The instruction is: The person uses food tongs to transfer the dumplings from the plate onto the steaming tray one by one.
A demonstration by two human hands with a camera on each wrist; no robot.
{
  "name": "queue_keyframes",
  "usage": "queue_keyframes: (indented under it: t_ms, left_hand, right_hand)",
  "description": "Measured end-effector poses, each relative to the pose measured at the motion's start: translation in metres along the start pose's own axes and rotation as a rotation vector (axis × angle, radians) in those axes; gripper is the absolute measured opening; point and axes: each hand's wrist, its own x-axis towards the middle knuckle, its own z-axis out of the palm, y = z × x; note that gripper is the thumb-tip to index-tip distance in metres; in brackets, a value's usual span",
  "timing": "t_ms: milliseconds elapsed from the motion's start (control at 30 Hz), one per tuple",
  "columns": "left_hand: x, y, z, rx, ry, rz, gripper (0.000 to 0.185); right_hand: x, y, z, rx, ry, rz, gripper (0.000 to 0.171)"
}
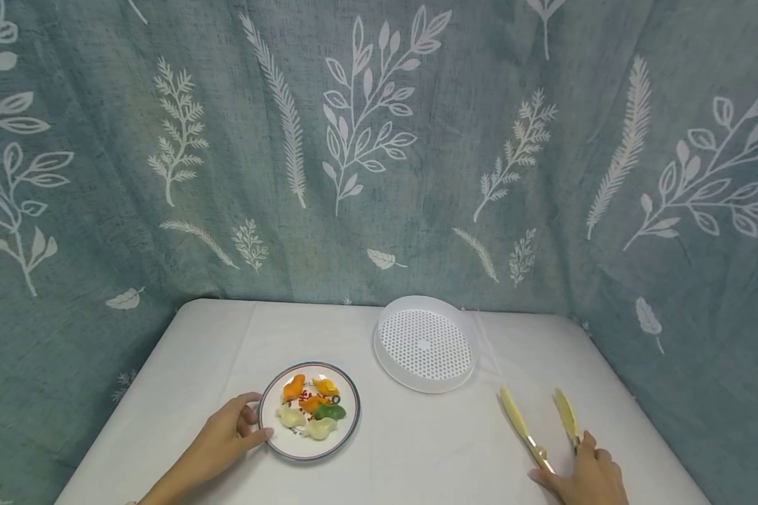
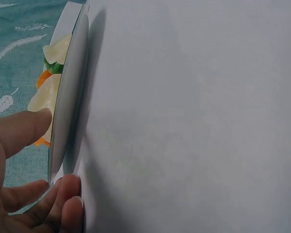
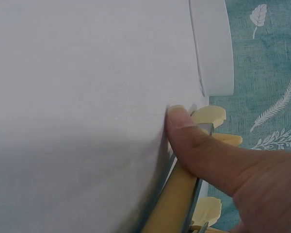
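Observation:
A round plate (image 1: pixel 347 431) with a dark rim holds several orange, white and green dumplings (image 1: pixel 309 410) near the table's front left. My left hand (image 1: pixel 253 421) pinches the plate's left rim, thumb on top and fingers beneath. The left wrist view shows the rim (image 2: pixel 70 97) edge on, with my thumb (image 2: pixel 24 128) above it and fingertips (image 2: pixel 68 194) below. At the front right, yellow tongs (image 1: pixel 521 424) lie on the cloth with their arms spread. My right hand (image 1: pixel 562 459) grips their hinge end. In the right wrist view my thumb (image 3: pixel 184 128) presses on one tong arm (image 3: pixel 172 204).
A white perforated steamer tray (image 1: pixel 426 344) sits behind and between plate and tongs, and its rim (image 3: pixel 213 48) shows in the right wrist view. A white cloth (image 1: pixel 417 449) covers the table. A teal leaf-print curtain (image 1: pixel 379 140) hangs behind and at both sides.

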Motion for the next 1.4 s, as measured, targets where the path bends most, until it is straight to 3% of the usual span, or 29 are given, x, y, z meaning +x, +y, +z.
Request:
queue_keyframes:
  t_ms: [133, 200, 333, 433, 600, 700, 800, 1000, 1233, 1400]
  left_hand:
    - [0.0, 0.001, 0.001, -0.002, -0.009, 0.007, 0.074]
    - [0.0, 0.001, 0.001, 0.0, -0.012, 0.009, 0.076]
    - [0.0, 0.002, 0.0, 0.011, -0.016, 0.011, 0.08]
    - [0.001, 0.003, 0.0, 0.016, -0.015, 0.009, 0.08]
    - [0.002, 0.002, 0.002, 0.015, -0.017, 0.001, 0.082]
    - [0.003, 0.001, 0.003, 0.01, -0.019, -0.005, 0.082]
    - [0.003, 0.001, 0.004, 0.01, -0.022, -0.011, 0.082]
    - [0.002, 0.002, 0.003, 0.008, -0.024, -0.012, 0.081]
    - [0.002, 0.003, 0.001, 0.004, -0.022, -0.003, 0.08]
    - [0.003, 0.001, 0.001, 0.008, -0.024, -0.009, 0.081]
  right_hand:
    - [-0.002, -0.007, 0.003, 0.015, 0.02, 0.146, 0.15]
    - [-0.004, -0.009, 0.004, 0.019, 0.031, 0.189, 0.141]
    - [-0.005, -0.01, 0.003, -0.013, 0.039, 0.181, 0.12]
    - [-0.007, -0.009, 0.002, -0.037, 0.034, 0.155, 0.113]
    - [-0.007, -0.007, 0.0, -0.032, 0.054, 0.171, 0.113]
    - [-0.005, -0.006, -0.004, -0.001, 0.062, 0.205, 0.122]
    - [-0.004, -0.001, -0.011, 0.029, 0.042, 0.169, 0.126]
    - [-0.003, 0.008, -0.022, 0.092, 0.046, 0.012, 0.119]
    - [-0.004, -0.004, -0.03, 0.133, 0.088, 0.043, 0.119]
    - [-0.009, -0.015, -0.036, 0.132, 0.133, 0.004, 0.109]
